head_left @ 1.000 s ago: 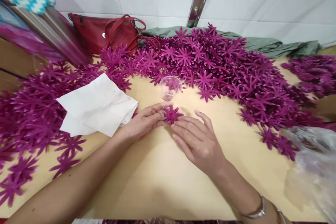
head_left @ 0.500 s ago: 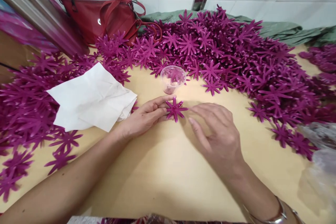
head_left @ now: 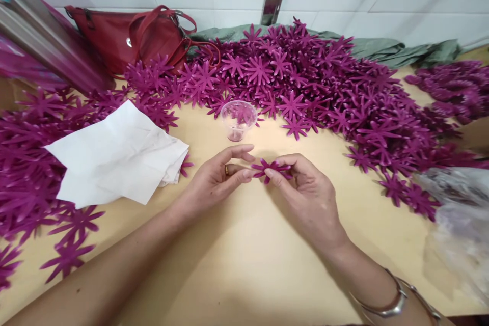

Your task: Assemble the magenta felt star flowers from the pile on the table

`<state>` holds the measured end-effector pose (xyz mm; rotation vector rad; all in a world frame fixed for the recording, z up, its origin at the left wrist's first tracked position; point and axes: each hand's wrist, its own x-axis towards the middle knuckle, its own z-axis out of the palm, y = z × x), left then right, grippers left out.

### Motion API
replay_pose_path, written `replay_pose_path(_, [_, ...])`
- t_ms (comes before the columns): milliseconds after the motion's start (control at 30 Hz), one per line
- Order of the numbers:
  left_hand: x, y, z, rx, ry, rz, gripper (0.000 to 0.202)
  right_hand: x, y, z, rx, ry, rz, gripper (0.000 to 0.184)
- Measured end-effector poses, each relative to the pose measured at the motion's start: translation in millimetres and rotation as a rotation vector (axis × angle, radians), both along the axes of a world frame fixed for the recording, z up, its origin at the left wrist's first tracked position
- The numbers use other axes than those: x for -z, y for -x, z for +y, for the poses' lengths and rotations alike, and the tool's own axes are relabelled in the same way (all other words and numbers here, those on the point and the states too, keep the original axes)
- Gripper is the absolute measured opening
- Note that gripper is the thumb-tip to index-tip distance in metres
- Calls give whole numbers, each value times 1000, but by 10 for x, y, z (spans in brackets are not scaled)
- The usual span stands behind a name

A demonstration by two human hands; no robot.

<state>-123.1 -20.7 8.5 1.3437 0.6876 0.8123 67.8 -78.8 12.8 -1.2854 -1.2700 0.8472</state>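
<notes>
A purple star-shaped flower piece point(head_left: 281, 168) with narrow petals is held just above the table, between my two hands. My right hand point(head_left: 309, 188) grips it, thumb on top and fingers behind. At its left side, my left hand point(head_left: 217, 175) pinches a petal tip between thumb and a ringed finger, while the index finger stretches out above. Just beyond the hands stands a clear plastic cup point(head_left: 236, 135); its contents are hard to make out. To the left lie white sheets point(head_left: 118, 158), partly over more purple flower pieces.
A large heap of purple flower pieces point(head_left: 313, 76) curves around the table's back and sides. Behind it are a red handbag point(head_left: 110, 41) and green cloth point(head_left: 393, 51). Clear plastic bags point(head_left: 458, 234) lie at the right. Metal posts point(head_left: 53, 46) rise at the left.
My right hand has closed on the flower piece, which is now tilted and held by both hands. Earlier it faced up at my left fingers. The view has shifted slightly right.
</notes>
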Motion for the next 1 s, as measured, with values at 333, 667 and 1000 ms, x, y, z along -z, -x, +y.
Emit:
replay_pose_path(333, [-119, 29, -17, 81, 310, -146, 48, -80, 12, -42, -72, -502, -549, 38])
replay_pose_path(667, [-85, 4, -4, 41, 279, -165, 48, -94, 2, -31, 102, -489, -622, 40])
replay_pose_path(1000, [-100, -41, -26, 79, 319, -145, 23, -53, 6, -19, 85, -451, -637, 26])
